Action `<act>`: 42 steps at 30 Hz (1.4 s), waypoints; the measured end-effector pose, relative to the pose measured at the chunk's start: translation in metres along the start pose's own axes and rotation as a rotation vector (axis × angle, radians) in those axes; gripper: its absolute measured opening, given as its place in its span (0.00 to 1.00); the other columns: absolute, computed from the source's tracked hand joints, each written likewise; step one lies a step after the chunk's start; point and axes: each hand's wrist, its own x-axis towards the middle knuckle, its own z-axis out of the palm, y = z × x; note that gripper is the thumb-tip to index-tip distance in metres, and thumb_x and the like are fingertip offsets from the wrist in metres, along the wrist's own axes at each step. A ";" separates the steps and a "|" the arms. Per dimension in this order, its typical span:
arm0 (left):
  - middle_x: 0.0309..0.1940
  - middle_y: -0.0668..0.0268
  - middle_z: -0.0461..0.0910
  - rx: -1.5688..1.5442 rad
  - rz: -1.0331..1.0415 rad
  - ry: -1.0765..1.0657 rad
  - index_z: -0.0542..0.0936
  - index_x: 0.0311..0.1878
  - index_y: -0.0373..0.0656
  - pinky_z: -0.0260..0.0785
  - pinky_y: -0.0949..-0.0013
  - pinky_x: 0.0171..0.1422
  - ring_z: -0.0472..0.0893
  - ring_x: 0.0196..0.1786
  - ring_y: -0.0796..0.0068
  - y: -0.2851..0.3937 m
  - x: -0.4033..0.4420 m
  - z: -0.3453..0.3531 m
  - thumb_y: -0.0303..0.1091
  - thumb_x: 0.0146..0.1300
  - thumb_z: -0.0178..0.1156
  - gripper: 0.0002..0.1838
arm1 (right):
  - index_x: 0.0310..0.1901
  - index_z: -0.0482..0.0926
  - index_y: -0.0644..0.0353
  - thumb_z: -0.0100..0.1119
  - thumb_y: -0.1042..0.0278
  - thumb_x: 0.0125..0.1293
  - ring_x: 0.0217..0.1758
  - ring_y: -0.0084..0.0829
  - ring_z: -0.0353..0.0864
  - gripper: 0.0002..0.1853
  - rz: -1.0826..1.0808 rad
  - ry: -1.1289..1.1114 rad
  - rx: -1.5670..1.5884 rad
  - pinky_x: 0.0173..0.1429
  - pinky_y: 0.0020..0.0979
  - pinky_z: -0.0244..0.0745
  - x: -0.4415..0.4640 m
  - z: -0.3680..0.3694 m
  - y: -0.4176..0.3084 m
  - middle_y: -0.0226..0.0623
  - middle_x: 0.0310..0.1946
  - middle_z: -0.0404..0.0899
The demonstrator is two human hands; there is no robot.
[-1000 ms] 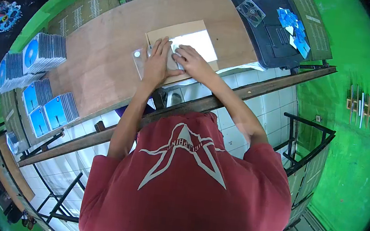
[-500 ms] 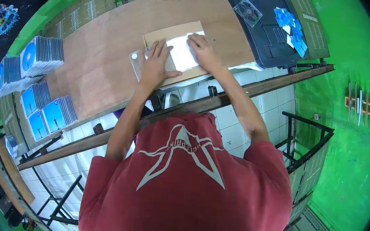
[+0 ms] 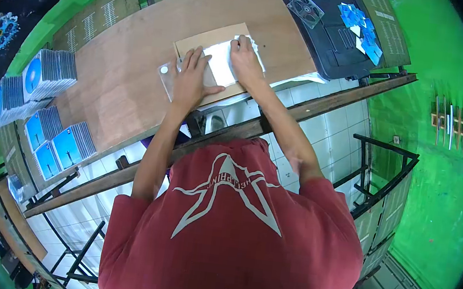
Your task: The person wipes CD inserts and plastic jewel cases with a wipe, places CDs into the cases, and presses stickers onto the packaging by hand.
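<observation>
Fingers spread, my left hand [image 3: 190, 80] presses down on a clear plastic sheet [image 3: 166, 77] with a round white spot near its corner. The sheet overlaps a white paper [image 3: 221, 68] that lies on a brown cardboard piece [image 3: 212, 35]. Over the right part of the paper is my right hand [image 3: 243, 60], its fingers curled together at the far edge. Whether those fingers pinch something is hidden. The paper's right edge looks uneven beside this hand.
Stacks of disc cases [image 3: 51, 74] stand at the left of the wooden table [image 3: 134, 48]. A black case [image 3: 328, 47] at the back right holds blue paper scraps [image 3: 364, 31] and a clear disc tray [image 3: 305, 10]. A metal bar [image 3: 327, 103] runs along the front.
My right hand has moved from beside my left hand to the right and away across the white paper, and its fingers have curled. My left hand stays on the plastic sheet.
</observation>
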 end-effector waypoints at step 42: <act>0.77 0.61 0.67 -0.022 0.022 0.060 0.77 0.69 0.49 0.43 0.34 0.80 0.62 0.80 0.60 -0.005 -0.001 0.009 0.71 0.44 0.74 0.51 | 0.48 0.73 0.68 0.58 0.76 0.65 0.63 0.63 0.74 0.11 -0.041 0.000 -0.050 0.66 0.54 0.72 0.006 0.001 -0.007 0.61 0.52 0.72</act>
